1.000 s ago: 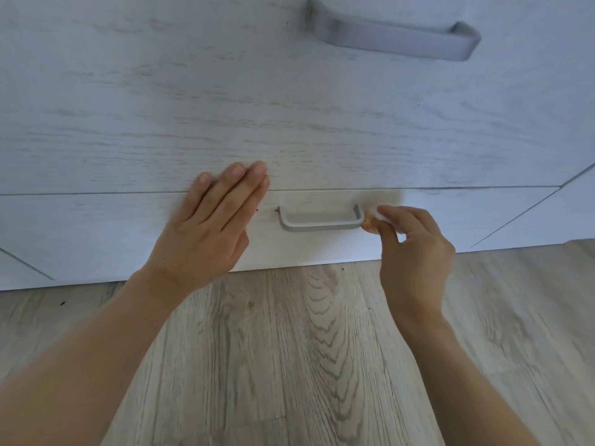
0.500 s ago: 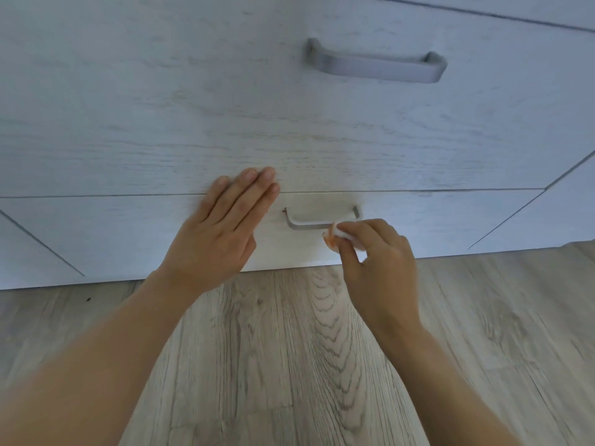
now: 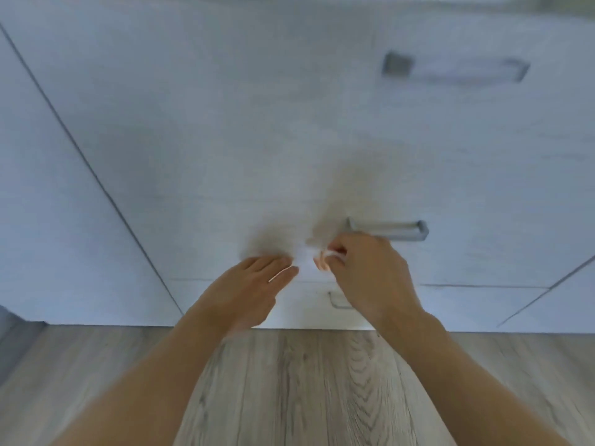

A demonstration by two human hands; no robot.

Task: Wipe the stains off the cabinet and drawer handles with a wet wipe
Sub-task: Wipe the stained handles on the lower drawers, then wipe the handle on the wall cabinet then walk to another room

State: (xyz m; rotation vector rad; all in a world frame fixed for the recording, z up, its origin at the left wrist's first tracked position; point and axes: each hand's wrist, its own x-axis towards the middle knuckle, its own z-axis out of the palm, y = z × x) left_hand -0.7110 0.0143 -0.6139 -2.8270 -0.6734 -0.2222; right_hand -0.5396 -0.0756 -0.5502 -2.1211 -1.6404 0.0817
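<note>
The view is blurred. A small white wet wipe (image 3: 305, 254) is stretched between my two hands in front of the white cabinet (image 3: 225, 140). My right hand (image 3: 363, 278) pinches its right end with curled fingers. My left hand (image 3: 254, 284) holds the left edge at its fingertips, and its thumb is hidden. Three grey handles show: the top handle (image 3: 454, 68), the middle handle (image 3: 391, 228) just above my right hand, and the bottom handle (image 3: 336, 302), which my right wrist partly covers.
The cabinet front fills the upper view, with door seams running diagonally at the left (image 3: 96, 175) and the lower right (image 3: 547, 291). Grey wood-grain floor (image 3: 306, 387) lies below it.
The view has tilted up, so more handles show. My left hand left the drawer front and came to the wipe. My right hand lifted off the bottom handle.
</note>
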